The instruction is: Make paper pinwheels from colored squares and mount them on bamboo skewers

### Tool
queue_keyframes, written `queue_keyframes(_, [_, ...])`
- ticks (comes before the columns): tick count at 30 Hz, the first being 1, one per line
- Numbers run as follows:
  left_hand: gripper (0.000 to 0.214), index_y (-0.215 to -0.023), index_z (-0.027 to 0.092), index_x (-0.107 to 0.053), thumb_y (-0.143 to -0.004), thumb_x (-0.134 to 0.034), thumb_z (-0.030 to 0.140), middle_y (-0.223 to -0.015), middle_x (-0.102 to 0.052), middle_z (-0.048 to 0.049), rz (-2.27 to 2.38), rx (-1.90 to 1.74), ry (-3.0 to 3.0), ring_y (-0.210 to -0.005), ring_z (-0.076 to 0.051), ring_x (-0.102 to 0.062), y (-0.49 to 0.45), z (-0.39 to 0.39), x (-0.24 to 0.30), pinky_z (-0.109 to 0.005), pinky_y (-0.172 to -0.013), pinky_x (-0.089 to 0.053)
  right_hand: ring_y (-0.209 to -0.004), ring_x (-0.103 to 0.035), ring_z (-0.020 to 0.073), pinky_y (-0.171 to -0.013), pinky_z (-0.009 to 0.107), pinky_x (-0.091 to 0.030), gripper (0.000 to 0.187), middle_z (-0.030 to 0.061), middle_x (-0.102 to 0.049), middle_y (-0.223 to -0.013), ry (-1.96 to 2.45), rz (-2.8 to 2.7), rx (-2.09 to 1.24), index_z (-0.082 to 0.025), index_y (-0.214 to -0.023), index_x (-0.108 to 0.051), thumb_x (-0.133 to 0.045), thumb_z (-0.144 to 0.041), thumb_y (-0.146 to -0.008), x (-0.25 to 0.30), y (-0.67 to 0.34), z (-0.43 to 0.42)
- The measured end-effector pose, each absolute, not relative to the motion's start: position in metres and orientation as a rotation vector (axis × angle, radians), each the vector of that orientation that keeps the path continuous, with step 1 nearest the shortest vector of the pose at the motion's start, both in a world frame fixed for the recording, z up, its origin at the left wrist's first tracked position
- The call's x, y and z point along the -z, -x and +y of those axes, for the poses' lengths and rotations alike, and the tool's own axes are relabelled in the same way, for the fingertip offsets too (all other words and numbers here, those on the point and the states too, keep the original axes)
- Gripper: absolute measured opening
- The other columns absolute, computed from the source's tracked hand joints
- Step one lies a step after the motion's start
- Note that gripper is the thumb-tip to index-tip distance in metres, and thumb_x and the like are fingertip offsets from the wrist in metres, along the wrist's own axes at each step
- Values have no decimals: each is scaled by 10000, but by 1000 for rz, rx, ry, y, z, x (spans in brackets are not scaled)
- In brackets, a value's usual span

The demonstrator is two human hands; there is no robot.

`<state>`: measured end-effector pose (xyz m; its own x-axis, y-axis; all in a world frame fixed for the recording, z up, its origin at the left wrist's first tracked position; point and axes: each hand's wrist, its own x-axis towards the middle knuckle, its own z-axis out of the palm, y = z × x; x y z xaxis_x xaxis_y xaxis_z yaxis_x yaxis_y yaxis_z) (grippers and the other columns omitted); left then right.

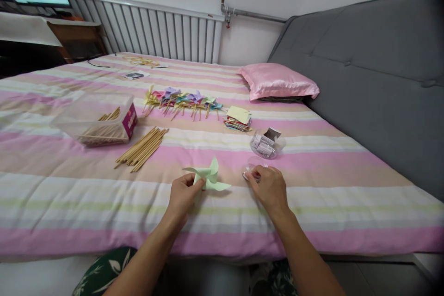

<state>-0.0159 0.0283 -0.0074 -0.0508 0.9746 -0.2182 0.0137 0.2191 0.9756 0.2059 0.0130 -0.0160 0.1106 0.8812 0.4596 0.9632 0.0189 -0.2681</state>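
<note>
Between the thumb and fingers of my left hand point(185, 194) is a pale green paper pinwheel point(210, 175), its blades folded in towards the middle. My right hand point(270, 187) is at a small clear dish point(255, 163) to the right of it. The fingertips are pinched together over the dish's near side; whatever they grip is too small or hidden to make out. Just behind that dish stands a clear round tub point(267, 144) with small printed packets inside. A stack of coloured paper squares point(238, 117) lies farther back, a yellow one on top.
Thin wooden sticks point(142, 149) lie in a bunch at left, beside a clear plastic box point(93, 120) holding more sticks. Several finished pinwheels on sticks point(183, 98) lie in a row behind. A pink pillow point(277, 81) rests near the grey headboard point(364, 60). Everything lies on a striped bedsheet point(104, 203).
</note>
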Motion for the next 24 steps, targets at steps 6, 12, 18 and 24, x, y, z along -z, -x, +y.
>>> queue_keyframes(6, [234,-544,131,-613,-594,-677,350,-513,-552,1,1341,-1079,-1055,-505,-114,-462,17,29,8,-214,-490,-305,-624,-540,184,-625,284,-331,235,30,-625,-607,1967,-1753,201,-198,-611,-563,-548,-353,-787,13,-204,11])
queue_keyframes(12, [237,-538,128,-609,-590,-679,349,-503,-543,10,1346,-1076,-1043,-485,-101,-445,16,29,9,-205,-476,-292,-587,-533,165,-667,290,-334,261,11,-598,-561,1967,-1826,207,-200,-571,-536,-538,-339,-792,12,-202,10])
queue_keyframes(18, [238,-537,130,-615,-572,-681,356,-502,-549,8,1360,-1072,-1031,-487,-107,-453,15,28,7,-208,-476,-299,-566,-533,164,-716,309,-352,268,13,-599,-550,1925,-1849,250,-199,-573,-545,-529,-345,-797,14,-204,11])
queue_keyframes(24, [238,-535,127,-618,-577,-680,353,-499,-540,5,1366,-1077,-1058,-486,-104,-442,15,28,6,-209,-472,-290,-572,-554,150,-888,347,-332,240,-9,-613,-561,1899,-1817,200,-200,-596,-556,-540,-337,-792,17,-205,12])
